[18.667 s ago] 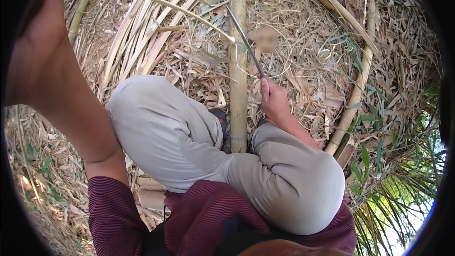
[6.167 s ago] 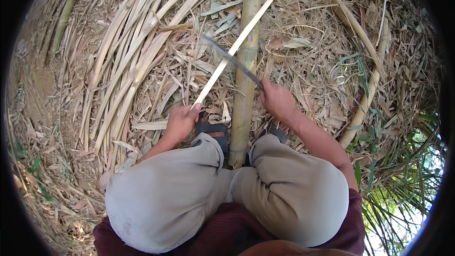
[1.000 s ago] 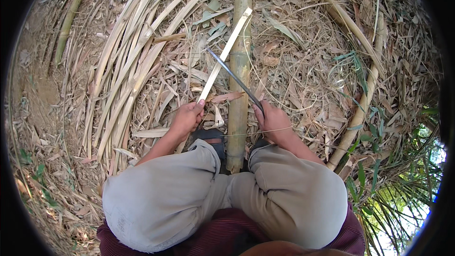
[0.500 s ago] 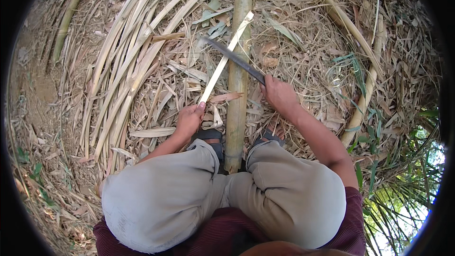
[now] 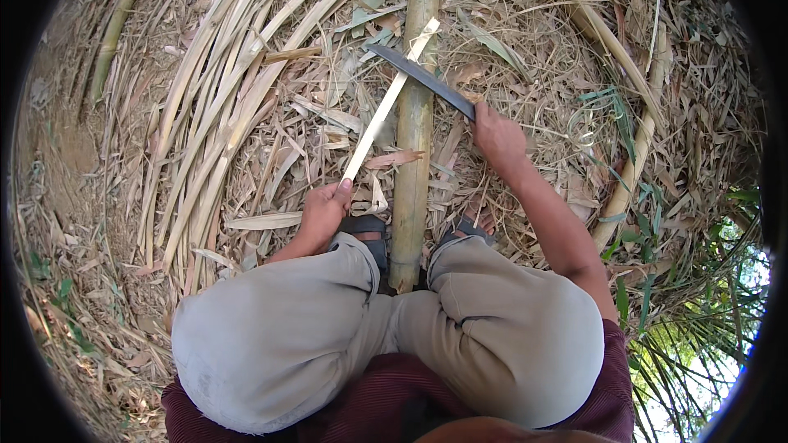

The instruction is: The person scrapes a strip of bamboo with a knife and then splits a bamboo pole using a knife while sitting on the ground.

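Observation:
My left hand (image 5: 322,212) is closed around the near end of a pale bamboo strip (image 5: 375,123). The strip slants away to the right, and its far end lies over a thick bamboo pole (image 5: 413,143) that runs between my feet. In my right hand (image 5: 499,141) is the handle of a long dark machete (image 5: 423,76), wrapped by my fingers. Its blade points to the far left and crosses over the strip near the pole. Thin curled shavings show by the strip's far end. Whether the edge bites into the strip I cannot tell.
A bundle of long split bamboo strips (image 5: 209,107) lies at the left. Further left is a green bamboo stem (image 5: 111,45). Curved bamboo poles (image 5: 636,160) lie at the right. Dry leaves and shavings (image 5: 542,57) cover the ground. My sandalled feet (image 5: 365,234) flank the pole.
My right hand has moved a little to the right and away from me, carrying the machete further up the strip. The left hand and the strip have hardly shifted.

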The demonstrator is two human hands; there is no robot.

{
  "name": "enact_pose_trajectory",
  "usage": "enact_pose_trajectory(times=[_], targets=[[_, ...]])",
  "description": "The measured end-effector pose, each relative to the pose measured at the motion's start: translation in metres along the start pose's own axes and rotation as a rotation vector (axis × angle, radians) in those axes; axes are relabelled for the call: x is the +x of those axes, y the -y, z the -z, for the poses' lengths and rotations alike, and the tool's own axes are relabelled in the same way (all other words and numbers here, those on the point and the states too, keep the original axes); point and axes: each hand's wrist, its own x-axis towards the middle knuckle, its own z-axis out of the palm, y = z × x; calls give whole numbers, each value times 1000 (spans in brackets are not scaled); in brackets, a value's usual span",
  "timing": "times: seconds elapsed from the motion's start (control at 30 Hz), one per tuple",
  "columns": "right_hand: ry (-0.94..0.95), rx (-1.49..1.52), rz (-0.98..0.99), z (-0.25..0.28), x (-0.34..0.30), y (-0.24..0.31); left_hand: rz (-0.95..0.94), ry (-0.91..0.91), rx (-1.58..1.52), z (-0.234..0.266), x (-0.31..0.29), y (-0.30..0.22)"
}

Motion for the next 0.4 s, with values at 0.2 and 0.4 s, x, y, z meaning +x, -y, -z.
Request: enact_pose_trajectory(times=[0.2, 0.4], targets=[[-120, -142, 384, -5, -8, 15, 33, 71, -33, 7, 2, 25], [202, -64, 33, 29, 9, 18, 48, 50, 44, 7, 3, 19]])
